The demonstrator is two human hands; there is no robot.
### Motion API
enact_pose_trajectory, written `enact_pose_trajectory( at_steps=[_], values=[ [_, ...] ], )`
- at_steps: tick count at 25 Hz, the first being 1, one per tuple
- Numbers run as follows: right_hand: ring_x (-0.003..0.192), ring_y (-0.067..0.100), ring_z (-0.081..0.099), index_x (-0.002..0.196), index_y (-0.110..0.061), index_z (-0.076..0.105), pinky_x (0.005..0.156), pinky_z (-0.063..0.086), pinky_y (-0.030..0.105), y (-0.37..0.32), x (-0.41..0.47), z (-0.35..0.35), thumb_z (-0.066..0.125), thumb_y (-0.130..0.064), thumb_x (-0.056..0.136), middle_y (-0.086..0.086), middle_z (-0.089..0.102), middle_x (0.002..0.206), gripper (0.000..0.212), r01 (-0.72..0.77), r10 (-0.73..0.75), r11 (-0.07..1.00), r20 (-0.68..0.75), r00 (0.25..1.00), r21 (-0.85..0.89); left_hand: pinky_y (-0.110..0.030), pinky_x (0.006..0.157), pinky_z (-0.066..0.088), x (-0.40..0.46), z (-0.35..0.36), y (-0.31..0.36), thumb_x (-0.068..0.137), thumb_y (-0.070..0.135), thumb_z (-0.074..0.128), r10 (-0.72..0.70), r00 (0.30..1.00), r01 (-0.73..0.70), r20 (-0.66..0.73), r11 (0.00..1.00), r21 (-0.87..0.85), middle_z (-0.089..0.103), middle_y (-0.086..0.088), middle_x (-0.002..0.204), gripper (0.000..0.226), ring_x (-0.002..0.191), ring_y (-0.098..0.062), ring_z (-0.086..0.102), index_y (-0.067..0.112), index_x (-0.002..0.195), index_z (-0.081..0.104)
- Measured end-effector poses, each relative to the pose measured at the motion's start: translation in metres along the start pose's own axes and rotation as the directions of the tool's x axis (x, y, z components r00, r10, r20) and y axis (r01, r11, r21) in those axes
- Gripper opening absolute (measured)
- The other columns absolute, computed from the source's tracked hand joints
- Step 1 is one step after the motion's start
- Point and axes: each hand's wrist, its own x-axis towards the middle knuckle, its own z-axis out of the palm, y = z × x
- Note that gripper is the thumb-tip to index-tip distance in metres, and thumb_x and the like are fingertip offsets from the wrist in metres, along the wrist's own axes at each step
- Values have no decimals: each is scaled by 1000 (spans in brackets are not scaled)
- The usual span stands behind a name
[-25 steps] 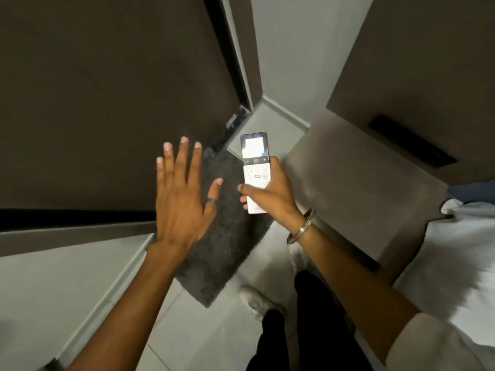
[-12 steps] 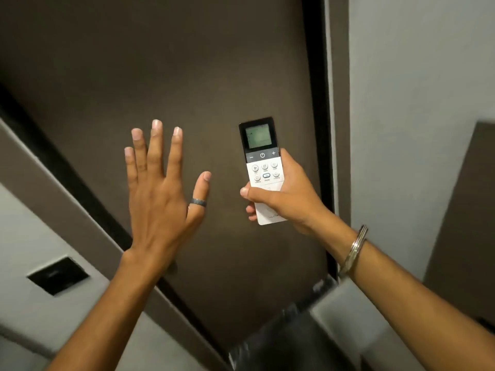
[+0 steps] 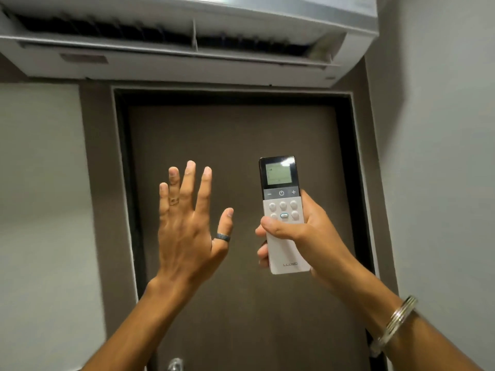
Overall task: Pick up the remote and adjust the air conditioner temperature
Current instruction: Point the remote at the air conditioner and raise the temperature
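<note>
My right hand point(image 3: 308, 239) grips a white remote point(image 3: 284, 210) upright, its dark top with a small lit screen pointing up. My thumb lies across the remote just below the round buttons, and the fingers wrap behind it. A white wall-mounted air conditioner point(image 3: 187, 60) spans the top of the view, above the remote, with its dark vent slot showing. My left hand point(image 3: 190, 226) is raised to the left of the remote, palm away from me, fingers spread, holding nothing. It wears a dark ring on the thumb.
A dark brown door point(image 3: 241, 303) in a black frame fills the middle, right behind both hands. Its metal handle point(image 3: 175, 364) shows at the bottom edge. Grey walls stand on the left point(image 3: 40, 210) and right point(image 3: 442, 183). A metal bangle point(image 3: 399, 318) circles my right wrist.
The view has swung up from the floor and mat to the door and then to the air conditioner. Both hands have kept their pose, the right still holding the remote upright.
</note>
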Motion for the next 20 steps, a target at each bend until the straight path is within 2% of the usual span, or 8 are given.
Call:
enact_pose_trajectory(
  at_steps=[2,5,7,11,16,20],
  values=[
    [60,35,73,113,-19,60,57,63,45,-8,3,0,72,-22,93,20,77,85,23,-4,5,999,-4,1000,38,-58,131,8,5,-3,-2,98,49,48,-7,1000,7,-3,1000,23,12,-13,174,79,163,-34,1,13,165,23],
    [60,39,69,107,-16,60,59,61,49,-17,8,-3,61,-36,89,21,74,83,27,-42,45,993,-22,999,111,-58,131,8,9,-6,-2,99,49,48,-14,1000,15,-25,999,47,12,-13,174,79,163,-35,2,13,165,23],
    [58,41,66,105,-14,60,58,59,50,-21,9,-5,56,-35,87,23,72,81,27,-63,68,989,-35,997,137,-58,131,8,9,-8,1,99,50,47,-7,999,8,-31,998,58,12,-13,175,79,163,-34,2,13,165,24],
    [56,41,65,107,-12,59,53,57,47,-24,10,-6,51,-28,86,22,72,79,27,-41,42,996,-8,999,77,-55,132,4,10,-11,6,99,53,43,-3,1000,5,-28,998,68,11,-14,175,79,163,-33,-1,14,165,22],
    [56,40,66,105,-13,60,51,57,43,-26,11,-4,49,-27,88,20,73,77,24,25,-25,1000,-16,1000,11,-49,133,-1,12,-14,9,101,56,38,18,999,-15,-48,997,70,11,-14,175,78,163,-31,-2,14,165,22],
    [57,41,65,107,-12,59,50,58,43,-26,14,-3,50,-27,86,20,73,77,28,18,-18,1000,-12,1000,21,-47,133,-5,13,-14,5,101,59,34,20,997,-14,-69,996,92,9,-13,175,79,163,-31,-2,15,165,22]
  ],
)
